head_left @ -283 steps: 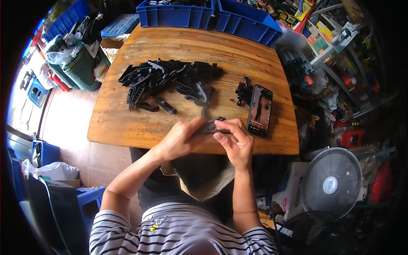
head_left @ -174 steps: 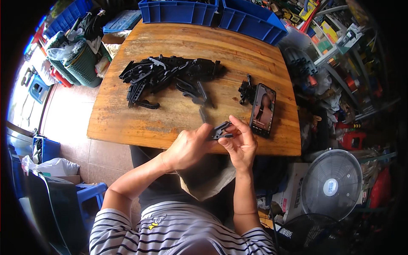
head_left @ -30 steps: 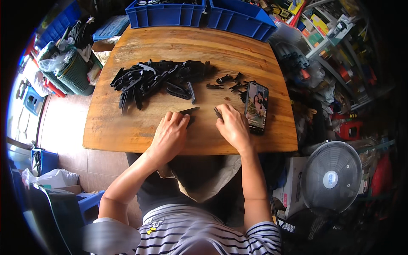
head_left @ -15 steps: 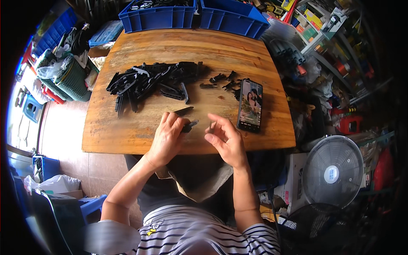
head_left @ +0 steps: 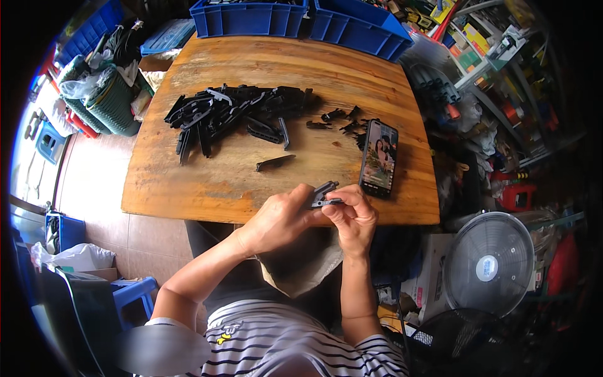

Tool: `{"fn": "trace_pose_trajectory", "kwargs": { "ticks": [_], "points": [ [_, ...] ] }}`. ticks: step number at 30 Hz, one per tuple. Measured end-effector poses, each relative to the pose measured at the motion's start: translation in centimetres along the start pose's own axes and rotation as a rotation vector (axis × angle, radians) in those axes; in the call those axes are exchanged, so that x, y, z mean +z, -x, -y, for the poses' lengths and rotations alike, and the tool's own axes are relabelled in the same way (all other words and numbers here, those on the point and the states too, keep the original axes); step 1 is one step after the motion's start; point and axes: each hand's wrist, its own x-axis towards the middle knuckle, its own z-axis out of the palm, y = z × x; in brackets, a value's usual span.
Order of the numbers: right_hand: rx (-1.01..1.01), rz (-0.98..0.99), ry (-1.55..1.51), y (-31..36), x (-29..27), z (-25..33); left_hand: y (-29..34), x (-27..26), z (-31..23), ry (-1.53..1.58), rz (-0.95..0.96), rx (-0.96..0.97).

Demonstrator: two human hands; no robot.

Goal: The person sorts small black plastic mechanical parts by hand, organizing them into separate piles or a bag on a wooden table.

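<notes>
Near the front edge of the wooden table, my two hands meet at a small dark plastic part. My left hand is closed around one end of it. Thumb and fingertips of my right hand pinch its other end. A single slim black plastic piece lies on the wood just beyond my hands. Farther off is a heap of long black plastic parts. Small black scraps are scattered to the right of that heap.
A phone with a lit screen stands tilted at the table's right. Two blue crates line the far edge. A fan is at the right, and a blue stool at the lower left.
My left hand has moved right and my right hand has closed in, so both now grip the dark part together. The view has shifted slightly.
</notes>
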Motion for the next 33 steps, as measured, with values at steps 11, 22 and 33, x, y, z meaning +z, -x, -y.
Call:
{"fn": "trace_pose_trajectory", "kwargs": {
  "ticks": [11,22,33],
  "points": [
    [-0.043,-0.101,0.033,-0.1,1.1,0.3,0.3,0.0,0.9,-0.199,0.033,0.075],
    [0.233,0.062,-0.374,0.8,-0.1,0.0,1.0,0.6,1.1,0.034,0.006,0.026],
    [0.132,0.435,0.429,-0.5,-1.4,1.5,-0.4,-3.0,2.7,-0.702,-0.330,0.160]
  ]
}}
